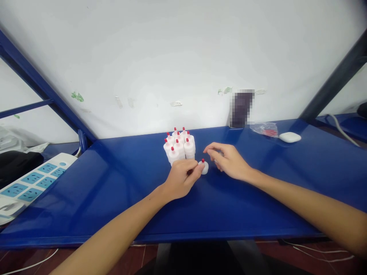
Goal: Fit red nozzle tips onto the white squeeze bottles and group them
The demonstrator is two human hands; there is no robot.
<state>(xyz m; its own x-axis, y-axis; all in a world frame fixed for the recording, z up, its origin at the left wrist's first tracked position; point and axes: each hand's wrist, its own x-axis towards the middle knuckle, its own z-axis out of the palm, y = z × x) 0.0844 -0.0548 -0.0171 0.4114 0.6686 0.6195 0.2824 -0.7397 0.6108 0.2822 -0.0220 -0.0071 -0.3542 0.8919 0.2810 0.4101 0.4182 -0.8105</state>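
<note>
A small white plastic bottle [204, 169] with a red tip cap stands between my hands on the blue table. My left hand [183, 177] is closed in a pinch at the bottle's left side, thumb and index finger against it. Just right of the bottle, my right hand [228, 160] is curled, its thumb and index finger bent toward the bottle but apart from it. Something pale shows under its fingers, too small to name. Behind my left hand stands a tight group of several white bottles [179, 147] with red tips, the lower front ones partly hidden.
A phone-like dark panel [242, 109], pixelated, leans on the wall. Right of it lie a clear plastic bag [265, 130] with red pieces and a white rounded case [290, 137]. A power strip [40, 179] lies at the left edge. Blue frame posts [51, 91] flank the table.
</note>
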